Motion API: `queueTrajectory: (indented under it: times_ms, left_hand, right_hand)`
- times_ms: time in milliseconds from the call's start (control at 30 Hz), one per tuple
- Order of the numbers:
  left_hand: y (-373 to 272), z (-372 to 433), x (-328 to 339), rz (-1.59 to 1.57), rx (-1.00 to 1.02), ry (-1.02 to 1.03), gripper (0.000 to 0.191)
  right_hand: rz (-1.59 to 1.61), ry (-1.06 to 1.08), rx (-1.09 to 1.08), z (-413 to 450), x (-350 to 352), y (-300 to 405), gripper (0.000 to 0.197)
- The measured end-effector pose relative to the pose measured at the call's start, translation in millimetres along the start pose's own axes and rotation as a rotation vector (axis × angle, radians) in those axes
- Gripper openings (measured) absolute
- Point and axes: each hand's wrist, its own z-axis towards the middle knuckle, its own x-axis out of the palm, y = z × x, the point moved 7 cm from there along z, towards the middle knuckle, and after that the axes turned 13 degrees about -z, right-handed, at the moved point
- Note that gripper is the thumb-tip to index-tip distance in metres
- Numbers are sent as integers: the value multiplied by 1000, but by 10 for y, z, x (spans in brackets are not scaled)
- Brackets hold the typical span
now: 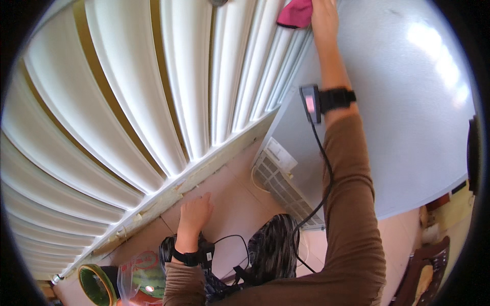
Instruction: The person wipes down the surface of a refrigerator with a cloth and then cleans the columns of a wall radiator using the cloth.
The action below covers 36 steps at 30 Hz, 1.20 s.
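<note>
At the top edge my right hand (325, 17) is partly cut off by the frame and holds a pink cloth (294, 14) with a dark edge. The cloth lies against the far columns of a white column radiator (191, 76), close to a large silver-grey appliance panel (390, 114). My left hand (196, 209) hangs above the tiled floor (229, 191), near the radiator's lower edge. Its fingers look loosely curled, and nothing shows in them. Both wrists wear black straps; a small device with a cable (325, 168) sits on the right one.
A grey grille (285, 187) runs low along the panel. Beside my legs (273, 248) stand a green container with an orange rim (95, 285) and a watermelon (147, 281) in a clear plastic bag. Dark wooden furniture (425, 264) is at lower right.
</note>
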Motion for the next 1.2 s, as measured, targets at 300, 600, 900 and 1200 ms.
queueTrajectory:
  times_ms: [300,600,900,1200]
  left_hand:
    - [4,76,-43,4,-103,92,34]
    - [-38,58,-81,77,-68,54,33]
    - [-41,83,32,31,-73,104,34]
    - [40,131,321,3,-43,80,32]
  right_hand:
    - [-221,-213,46,-1291,829,-616,49]
    - [-172,160,601,-3228,1156,-1133,51]
    - [-603,617,302,-3884,990,-769,48]
    - [-461,693,454,-3837,1030,-440,42]
